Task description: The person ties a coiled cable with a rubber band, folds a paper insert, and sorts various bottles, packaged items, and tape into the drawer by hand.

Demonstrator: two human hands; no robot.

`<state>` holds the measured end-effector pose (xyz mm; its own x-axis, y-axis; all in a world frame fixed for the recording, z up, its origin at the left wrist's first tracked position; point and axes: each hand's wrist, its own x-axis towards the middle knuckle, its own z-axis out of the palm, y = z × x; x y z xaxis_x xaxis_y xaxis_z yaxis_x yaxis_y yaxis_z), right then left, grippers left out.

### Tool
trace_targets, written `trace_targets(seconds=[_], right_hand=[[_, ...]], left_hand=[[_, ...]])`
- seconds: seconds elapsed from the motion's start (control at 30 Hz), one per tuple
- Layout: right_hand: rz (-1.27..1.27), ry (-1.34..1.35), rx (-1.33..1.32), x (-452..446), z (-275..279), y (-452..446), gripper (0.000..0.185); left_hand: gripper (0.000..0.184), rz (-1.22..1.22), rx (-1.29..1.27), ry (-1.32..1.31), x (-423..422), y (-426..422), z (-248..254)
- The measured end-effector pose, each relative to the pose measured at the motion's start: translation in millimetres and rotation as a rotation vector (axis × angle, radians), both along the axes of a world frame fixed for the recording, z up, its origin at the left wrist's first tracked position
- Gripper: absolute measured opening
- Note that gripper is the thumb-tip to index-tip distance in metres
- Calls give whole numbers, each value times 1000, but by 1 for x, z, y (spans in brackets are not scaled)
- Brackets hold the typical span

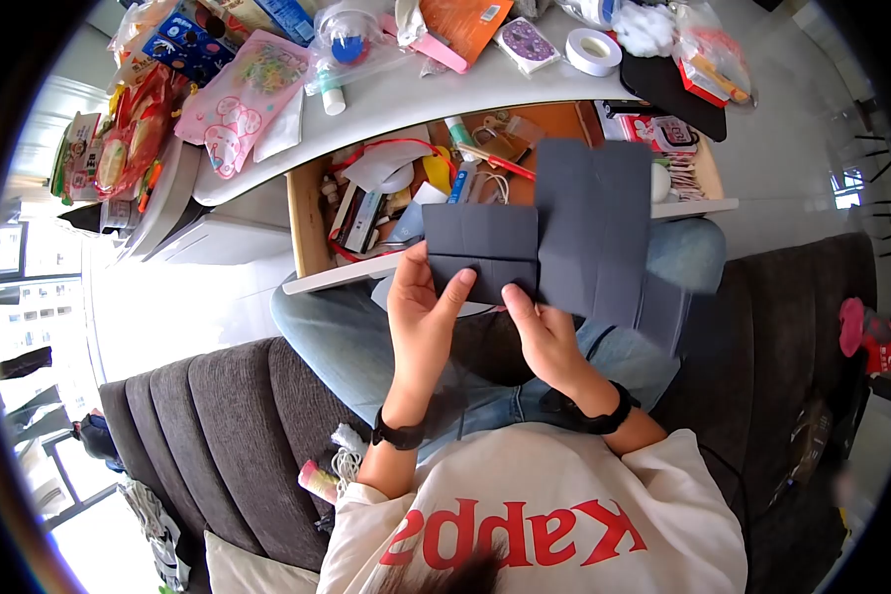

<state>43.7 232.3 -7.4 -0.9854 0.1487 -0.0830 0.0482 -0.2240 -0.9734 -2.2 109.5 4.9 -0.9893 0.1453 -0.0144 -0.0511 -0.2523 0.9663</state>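
**Light grip, wide overhang**

My left hand (426, 315) and right hand (552, 346) both hold the dark-grey, creased, card-like sheet (594, 228) by its lower left panels, thumbs on top, over the open pale-wood drawer (339, 275) and the lap. The broad right side reaches well past my grip, so I judge it could sag, twist loose or bend off its creases. Dipping the top edge could snag the slim red stick (511, 168).

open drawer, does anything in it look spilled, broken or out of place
No spill or breakage shows, but the drawer is a jumble: things lie at all angles, and a slim red stick lies slanted across others. The dark card hides part of it.
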Motion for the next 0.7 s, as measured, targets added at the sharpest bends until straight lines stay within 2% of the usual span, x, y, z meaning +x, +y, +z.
trace_targets(seconds=[0.1, 0.13, 0.23, 0.33, 0.37, 0.43, 0.57, 0.7], right_hand=[[-70, 58, -91, -6, 2, 10, 19], [-85, 86, -34, -7, 1, 14, 19], [-116, 64, 101, -10, -6, 17, 20], [-240, 164, 71, -13, -5, 5, 20], [-277, 182, 71, -13, -6, 3, 19], [-193, 178, 63, -7, -16, 14, 16], [-250, 148, -121, -13, -3, 9, 11], [-284, 121, -82, -14, -3, 9, 10]], left_hand=[[24, 45, 68, -150, -2, -5, -8], [21, 57, 103, -158, -2, -3, -4], [21, 65, 101, -166, 0, -2, -9], [22, 68, 123, -248, 4, 4, -5], [22, 77, 116, -222, 5, 6, -5], [23, 94, 99, -168, 7, 10, -5], [23, 92, 111, -151, 8, 12, -8], [26, 138, 60, -82, 14, 17, -8]])
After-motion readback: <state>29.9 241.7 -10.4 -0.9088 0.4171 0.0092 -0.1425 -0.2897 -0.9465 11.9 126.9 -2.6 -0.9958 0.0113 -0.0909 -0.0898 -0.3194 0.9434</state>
